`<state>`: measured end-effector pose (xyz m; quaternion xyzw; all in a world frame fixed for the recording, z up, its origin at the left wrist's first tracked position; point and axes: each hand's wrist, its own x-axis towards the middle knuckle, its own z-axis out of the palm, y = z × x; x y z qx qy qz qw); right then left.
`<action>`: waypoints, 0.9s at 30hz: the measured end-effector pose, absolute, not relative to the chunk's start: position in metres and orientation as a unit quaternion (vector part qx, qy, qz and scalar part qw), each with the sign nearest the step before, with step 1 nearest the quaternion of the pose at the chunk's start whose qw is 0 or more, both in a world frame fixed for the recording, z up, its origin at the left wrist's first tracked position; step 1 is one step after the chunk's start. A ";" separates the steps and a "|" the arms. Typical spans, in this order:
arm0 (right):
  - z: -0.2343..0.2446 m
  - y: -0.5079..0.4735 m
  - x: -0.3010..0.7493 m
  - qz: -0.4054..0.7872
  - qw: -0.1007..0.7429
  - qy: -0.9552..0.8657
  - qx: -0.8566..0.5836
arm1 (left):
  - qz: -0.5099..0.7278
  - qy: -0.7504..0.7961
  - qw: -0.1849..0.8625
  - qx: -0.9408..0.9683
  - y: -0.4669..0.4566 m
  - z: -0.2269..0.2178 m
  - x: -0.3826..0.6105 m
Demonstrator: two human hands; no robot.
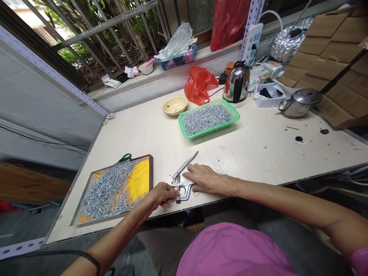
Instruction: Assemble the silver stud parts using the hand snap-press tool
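Silver hand pliers (187, 188) with a C-shaped jaw, a spring and a long lever lie near the table's front edge. My right hand (205, 178) is around their lower handle, its fingers between that handle and the raised lever. At the jaw, my left hand (163, 193) pinches with fingertips together; whatever is between them is too small to make out. Left of that hand, a wooden-framed tray (151, 172) with a yellow bottom carries a heap of small silver metal pieces (107, 188). Green-handled scissors (125, 158) sit at its back edge, partly hidden.
A green plastic basket (209, 132) full of similar metal pieces stands farther back on the table. Behind it are a cream bowl (174, 105), a red plastic bag (198, 86) and a steel kettle (237, 82). At right stand a lidded metal pot (301, 102) and cardboard (324, 57).
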<state>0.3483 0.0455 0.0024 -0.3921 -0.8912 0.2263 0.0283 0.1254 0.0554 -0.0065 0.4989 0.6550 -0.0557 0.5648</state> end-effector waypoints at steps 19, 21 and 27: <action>-0.021 0.067 0.346 0.146 0.027 -0.904 -0.401 | -0.050 0.686 0.460 0.561 0.031 -0.010 0.119; -0.022 0.065 0.346 0.157 0.036 -0.901 -0.402 | 0.005 0.687 0.321 0.652 0.026 -0.008 0.123; -0.021 0.060 0.345 0.175 0.055 -0.899 -0.398 | 0.077 0.499 0.139 0.852 0.033 -0.017 0.150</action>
